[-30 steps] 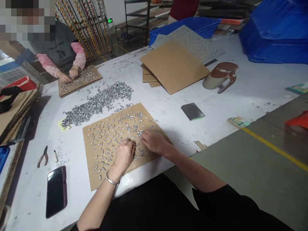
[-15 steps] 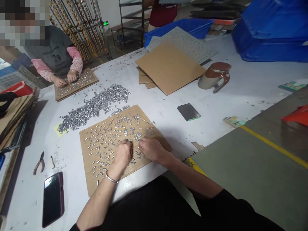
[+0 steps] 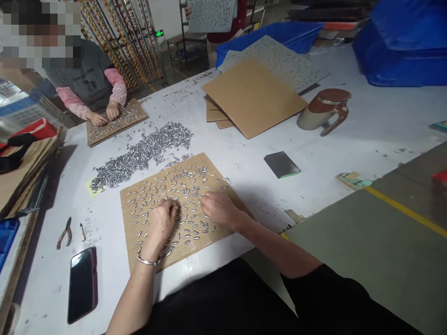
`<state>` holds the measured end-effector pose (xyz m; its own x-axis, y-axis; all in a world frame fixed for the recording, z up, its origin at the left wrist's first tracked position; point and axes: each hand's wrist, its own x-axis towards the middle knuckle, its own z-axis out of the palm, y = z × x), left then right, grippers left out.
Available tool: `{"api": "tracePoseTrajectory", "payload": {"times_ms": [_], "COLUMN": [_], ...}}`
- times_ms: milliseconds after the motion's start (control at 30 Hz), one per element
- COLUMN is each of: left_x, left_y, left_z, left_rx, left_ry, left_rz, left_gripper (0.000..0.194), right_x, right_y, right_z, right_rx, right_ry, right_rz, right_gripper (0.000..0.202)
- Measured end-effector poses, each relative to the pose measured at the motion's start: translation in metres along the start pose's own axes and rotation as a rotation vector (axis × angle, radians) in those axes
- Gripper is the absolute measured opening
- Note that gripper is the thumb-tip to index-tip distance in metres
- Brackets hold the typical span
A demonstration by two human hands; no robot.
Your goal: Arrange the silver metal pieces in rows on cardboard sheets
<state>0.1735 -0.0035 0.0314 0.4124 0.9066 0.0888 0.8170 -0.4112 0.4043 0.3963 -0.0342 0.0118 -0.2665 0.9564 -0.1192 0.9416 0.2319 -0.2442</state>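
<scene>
A brown cardboard sheet (image 3: 139, 251) lies before me, with many small silver spindle-shaped pieces (image 3: 191, 225) spread in loose rows. My left hand (image 3: 162, 221), a bracelet at its wrist, rests over the sheet's middle-left with fingers curled together; whatever they pinch is too small to make out. Over the right part, my right hand (image 3: 218, 208) has its fingertips pressed together at the pieces, and anything between them is hidden. Beyond the sheet's far-left edge is a long heap of the same silver pieces (image 3: 146, 151), one end on a yellow paper (image 3: 89, 187).
Pliers (image 3: 65, 234) and a phone (image 3: 83, 284) lie at left. A dark block (image 3: 282, 164), a lidded mug (image 3: 323, 110) and stacked boards (image 3: 254, 100) are at right, blue bins (image 3: 401, 46) behind. Another person's hands (image 3: 104, 115) work over a board (image 3: 131, 122) at far left.
My left hand has moved left across the sheet, uncovering pieces near the middle. My right hand has stayed near its spot. In the background, a person now holds up a grey speckled sheet.
</scene>
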Motion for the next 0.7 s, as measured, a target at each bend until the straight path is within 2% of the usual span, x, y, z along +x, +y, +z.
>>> {"api": "tracePoseTrajectory", "payload": {"times_ms": [267,367,467,533,700], "left_x": [-0.002,0.004,0.011,0.015,0.023], "left_y": [0.002,0.009,0.019,0.023,0.025], "left_z": [0.007,0.009,0.013,0.016,0.016], "left_rx": [0.019,-0.001,-0.001,-0.009,-0.049], "left_ry": [-0.028,-0.048,-0.074,-0.083,-0.089], "left_rz": [0.002,0.043,0.084,0.119,0.146], "left_gripper": [0.024,0.022,0.021,0.021,0.023], "right_x": [-0.006,-0.007,-0.005,-0.004,-0.014], "right_y": [0.012,0.009,0.001,0.002,0.03], "right_z": [-0.004,-0.002,0.002,0.002,-0.015], "right_rx": [0.099,0.165,0.171,0.163,0.203], "right_ry": [0.027,0.067,0.031,0.015,0.111], "right_rz": [0.065,0.058,0.012,0.031,0.2], "right_gripper": [0.025,0.021,0.023,0.024,0.022]}}
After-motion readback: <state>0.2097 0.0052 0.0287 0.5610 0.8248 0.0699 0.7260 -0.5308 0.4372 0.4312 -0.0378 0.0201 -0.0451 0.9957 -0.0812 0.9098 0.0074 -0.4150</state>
